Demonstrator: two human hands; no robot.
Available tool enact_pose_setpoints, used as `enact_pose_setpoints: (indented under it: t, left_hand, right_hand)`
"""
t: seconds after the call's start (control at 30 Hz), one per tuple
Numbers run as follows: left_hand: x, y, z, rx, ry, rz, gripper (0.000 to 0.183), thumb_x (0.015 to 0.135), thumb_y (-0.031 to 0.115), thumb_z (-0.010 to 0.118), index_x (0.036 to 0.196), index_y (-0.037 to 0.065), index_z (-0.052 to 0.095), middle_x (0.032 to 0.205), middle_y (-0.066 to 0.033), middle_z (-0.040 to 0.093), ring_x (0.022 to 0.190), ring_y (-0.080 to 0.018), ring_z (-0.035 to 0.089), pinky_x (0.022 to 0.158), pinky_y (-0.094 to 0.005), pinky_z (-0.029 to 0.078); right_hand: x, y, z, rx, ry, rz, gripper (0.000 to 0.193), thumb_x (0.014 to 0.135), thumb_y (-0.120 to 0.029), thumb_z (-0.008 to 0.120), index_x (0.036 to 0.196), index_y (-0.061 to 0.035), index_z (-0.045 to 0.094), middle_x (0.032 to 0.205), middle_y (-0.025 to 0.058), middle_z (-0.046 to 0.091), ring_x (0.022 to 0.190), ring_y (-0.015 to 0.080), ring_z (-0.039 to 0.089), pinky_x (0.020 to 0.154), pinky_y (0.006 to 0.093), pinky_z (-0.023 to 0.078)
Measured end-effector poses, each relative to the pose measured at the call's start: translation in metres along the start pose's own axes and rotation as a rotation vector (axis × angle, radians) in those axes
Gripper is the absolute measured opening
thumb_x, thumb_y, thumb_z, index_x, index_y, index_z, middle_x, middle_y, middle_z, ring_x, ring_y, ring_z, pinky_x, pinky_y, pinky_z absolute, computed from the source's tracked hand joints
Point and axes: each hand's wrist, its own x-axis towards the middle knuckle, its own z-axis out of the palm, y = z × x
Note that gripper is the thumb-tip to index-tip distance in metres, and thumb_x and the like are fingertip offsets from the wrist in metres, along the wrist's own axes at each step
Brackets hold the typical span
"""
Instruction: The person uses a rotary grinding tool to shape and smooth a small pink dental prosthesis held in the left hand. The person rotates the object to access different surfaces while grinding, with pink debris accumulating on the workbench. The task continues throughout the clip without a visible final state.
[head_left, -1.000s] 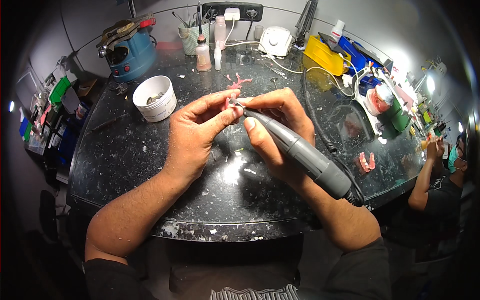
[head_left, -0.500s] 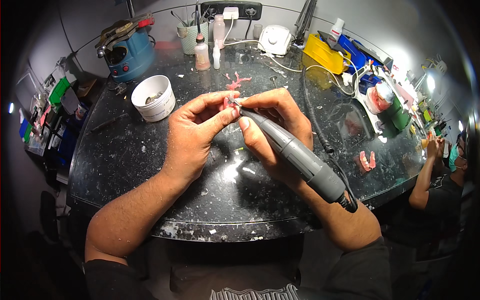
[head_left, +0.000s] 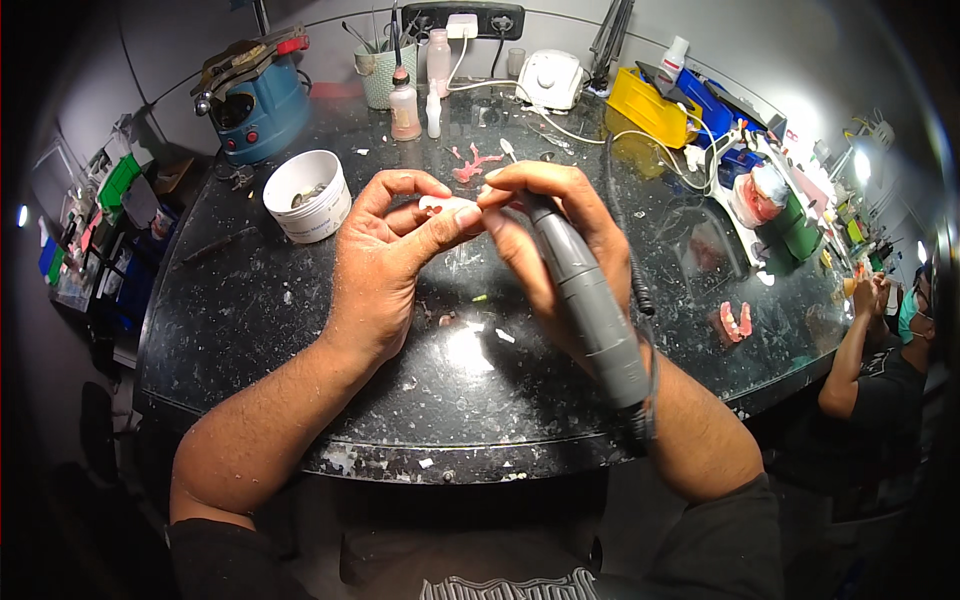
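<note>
Speckled black table point(head_left: 250, 340) under the hands point(head_left: 375, 255), grey wall point(head_left: 565, 30) beyond them, bright light point(head_left: 862, 168) far to their right; dim chair point(head_left: 97, 430), probably, to their left.

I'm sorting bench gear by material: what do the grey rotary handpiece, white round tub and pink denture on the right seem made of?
Rotary handpiece: probably plastic or coated metal, dark grey with a soft sheen.
Round tub: likely moulded plastic, smooth, white and thin-walled.
Denture: perhaps acrylic, its pink gum-like base carrying paler teeth; too small here to judge the finish.
</note>
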Motion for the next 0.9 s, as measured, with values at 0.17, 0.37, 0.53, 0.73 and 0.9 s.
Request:
enact_pose_setpoints:
  t: [0.17,0.37,0.53,0.73,0.9]
  left_hand:
    - [0.0019,-0.0035,-0.0041,0.016,-0.013,-0.006,0.019,0.091,0.004,0.072,0.104,0.002,0.059,0.099,-0.0103,0.07,0.093,-0.017,0.07,0.09,-0.0318,0.057]
    - [0.0007,-0.0005,-0.0059,0.023,-0.068,-0.04,0.02,0.092,0.006,0.071,0.108,0.0,0.061,0.1,-0.012,0.071,0.095,-0.0172,0.07,0.091,-0.0316,0.057]
    - [0.0006,0.0,0.0004,0.089,-0.048,0.065,0.027,0.092,0.005,0.07,0.118,-0.001,0.062,0.108,-0.0122,0.07,0.104,-0.0166,0.067,0.095,-0.0315,0.055]
    - [-0.0009,0.0006,0.0002,0.156,-0.046,0.062,0.028,0.092,0.004,0.068,0.119,0.001,0.064,0.111,-0.0107,0.07,0.105,-0.0177,0.067,0.098,-0.0352,0.05]
    - [-0.0002,0.0012,-0.0012,0.171,-0.063,0.072,0.029,0.092,0.006,0.069,0.12,0.002,0.064,0.112,-0.0099,0.07,0.107,-0.0172,0.066,0.098,-0.0348,0.049]
  right_hand:
    - [-0.0001,0.0022,0.0036,0.072,0.062,0.004,0.038,0.08,0.004,0.073,0.115,-0.007,0.064,0.101,0.0079,0.068,0.095,0.0177,0.07,0.084,0.0297,0.055]
    - [0.0003,0.002,-0.0017,0.081,-0.026,0.049,0.042,0.084,0.009,0.072,0.122,-0.0035,0.057,0.109,0.0092,0.066,0.102,0.0159,0.067,0.092,0.0285,0.054]
    - [0.0027,0.0026,-0.0028,0.106,0.047,0.093,0.038,0.086,0.008,0.071,0.12,-0.0039,0.057,0.105,0.0078,0.067,0.101,0.0147,0.067,0.09,0.0285,0.055]
    - [0.0039,0.0007,-0.0031,0.064,0.066,0.019,0.04,0.085,0.009,0.071,0.12,-0.004,0.057,0.105,0.0082,0.067,0.102,0.0154,0.067,0.092,0.0287,0.054]
    - [0.0032,0.0019,-0.0022,0.072,0.059,0.033,0.04,0.085,0.009,0.072,0.12,-0.0038,0.057,0.106,0.0088,0.067,0.102,0.0158,0.067,0.092,0.029,0.054]
